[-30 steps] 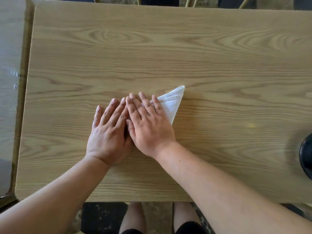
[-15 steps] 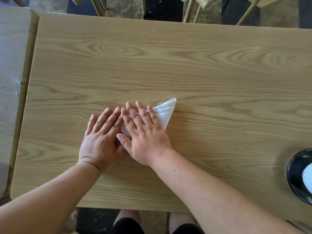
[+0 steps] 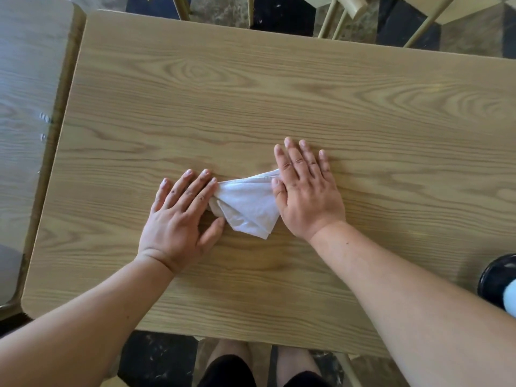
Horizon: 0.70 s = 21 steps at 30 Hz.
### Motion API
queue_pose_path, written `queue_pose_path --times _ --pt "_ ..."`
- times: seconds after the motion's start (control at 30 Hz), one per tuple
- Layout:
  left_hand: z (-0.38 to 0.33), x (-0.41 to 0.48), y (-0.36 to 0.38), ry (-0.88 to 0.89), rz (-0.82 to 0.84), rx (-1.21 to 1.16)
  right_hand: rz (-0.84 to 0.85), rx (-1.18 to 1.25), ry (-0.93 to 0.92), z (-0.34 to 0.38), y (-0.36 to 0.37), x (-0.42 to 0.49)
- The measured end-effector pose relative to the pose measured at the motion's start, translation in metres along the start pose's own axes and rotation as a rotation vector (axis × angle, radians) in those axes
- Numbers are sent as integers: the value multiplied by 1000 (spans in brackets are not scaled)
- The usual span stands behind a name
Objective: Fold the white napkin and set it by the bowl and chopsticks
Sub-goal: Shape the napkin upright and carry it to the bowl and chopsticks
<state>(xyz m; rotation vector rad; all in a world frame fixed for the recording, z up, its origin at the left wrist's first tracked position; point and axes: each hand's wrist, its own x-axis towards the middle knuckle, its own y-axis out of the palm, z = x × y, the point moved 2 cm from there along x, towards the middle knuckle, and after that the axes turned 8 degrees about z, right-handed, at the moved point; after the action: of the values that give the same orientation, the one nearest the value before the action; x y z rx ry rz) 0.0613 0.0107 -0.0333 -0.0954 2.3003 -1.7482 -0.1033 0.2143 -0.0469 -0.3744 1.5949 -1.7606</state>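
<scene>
A white napkin (image 3: 248, 205), folded into a rough triangle, lies flat near the middle of the wooden table (image 3: 279, 93). My left hand (image 3: 178, 216) rests palm down on the napkin's left end, fingers spread. My right hand (image 3: 305, 191) lies flat over its right end, fingers apart and pointing away from me. Neither hand grips the napkin; both press on it. A black bowl (image 3: 495, 280) with something white inside shows partly at the right edge. No chopsticks are in view.
A second wooden table (image 3: 28, 107) adjoins on the left. Chair legs (image 3: 332, 20) stand beyond the far edge. My knees (image 3: 259, 364) show below the near edge.
My hands were side by side on the napkin; the right hand has slid to the right, uncovering the middle of the napkin. The view has shifted, showing more of the bowl.
</scene>
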Motion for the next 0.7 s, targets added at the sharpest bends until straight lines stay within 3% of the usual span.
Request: queue_pose_path --times 0.3,0.5,0.6,0.7 --pt "5 0 -2 18 27 -97 -63 -41 18 0 0 1" --pt "-25 28 -16 -82 -86 -243 -60 -45 31 2 -2 2" --pt "-64 57 -24 64 -131 -166 -56 -43 32 3 -4 2" --pt "-98 77 -20 177 -66 -159 3 -155 10 0 0 0"
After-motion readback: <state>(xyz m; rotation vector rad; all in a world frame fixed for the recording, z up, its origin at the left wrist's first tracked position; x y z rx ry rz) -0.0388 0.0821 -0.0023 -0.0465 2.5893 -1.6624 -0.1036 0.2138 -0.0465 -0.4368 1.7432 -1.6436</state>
